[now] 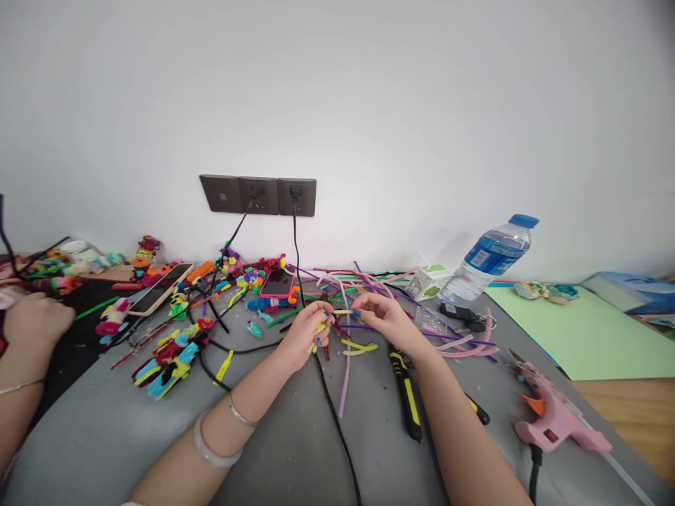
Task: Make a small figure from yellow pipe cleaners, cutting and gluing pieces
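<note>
My left hand [309,334] is closed around a small bundle of yellow pipe cleaner [320,330], held just above the grey table [295,450]. My right hand [380,313] pinches the other end of a short yellow strand [342,311] that runs between the two hands. Loose yellow pieces [358,347] and a pale purple pipe cleaner [346,383] lie directly under the hands. A black and yellow cutter [407,393] rests beside my right forearm.
A pink glue gun [553,414] lies at the right, a tilted water bottle [488,260] and small carton [427,281] behind. Two phones [161,288] [278,283], black cables [332,414] and several colourful craft figures [169,362] crowd the left. Another person's hand [34,320] rests far left. Green paper [590,334] lies right.
</note>
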Motion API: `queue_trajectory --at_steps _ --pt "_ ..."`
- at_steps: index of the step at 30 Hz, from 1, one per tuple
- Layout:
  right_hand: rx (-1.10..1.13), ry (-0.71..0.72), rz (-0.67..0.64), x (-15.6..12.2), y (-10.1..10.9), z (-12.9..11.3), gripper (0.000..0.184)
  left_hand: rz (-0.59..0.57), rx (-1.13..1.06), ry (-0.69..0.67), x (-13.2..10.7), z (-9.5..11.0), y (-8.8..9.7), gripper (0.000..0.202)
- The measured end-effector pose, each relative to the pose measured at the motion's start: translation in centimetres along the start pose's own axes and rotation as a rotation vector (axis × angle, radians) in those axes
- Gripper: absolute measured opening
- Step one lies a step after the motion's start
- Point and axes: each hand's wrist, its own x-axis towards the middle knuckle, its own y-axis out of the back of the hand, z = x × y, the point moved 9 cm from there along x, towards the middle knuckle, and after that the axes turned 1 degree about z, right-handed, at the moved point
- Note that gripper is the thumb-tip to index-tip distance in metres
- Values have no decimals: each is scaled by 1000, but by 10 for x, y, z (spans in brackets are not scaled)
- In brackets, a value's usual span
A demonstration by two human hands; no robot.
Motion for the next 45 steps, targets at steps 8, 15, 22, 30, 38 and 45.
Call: queue_trajectory --at_steps 8,15,22,30,38,45 --pt "129 26 -5 1 -4 -6 24 -133 178 71 -8 -6 -16 31" --pt "259 20 -113 -1 -27 -11 24 -209 205 109 -13 -13 -24 41" --pt "206 46 -66 1 -22 -11 28 -199 157 92 -12 -8 -26 30" --pt "175 121 5 2 -15 -16 25 -65 74 -62 -5 3 -12 27" --pt "236 177 40 3 -14 -15 16 48 2 -139 -1 9 -1 39" --pt "122 207 -1 1 -20 -15 17 25 35 -170 -3 13 -2 33"
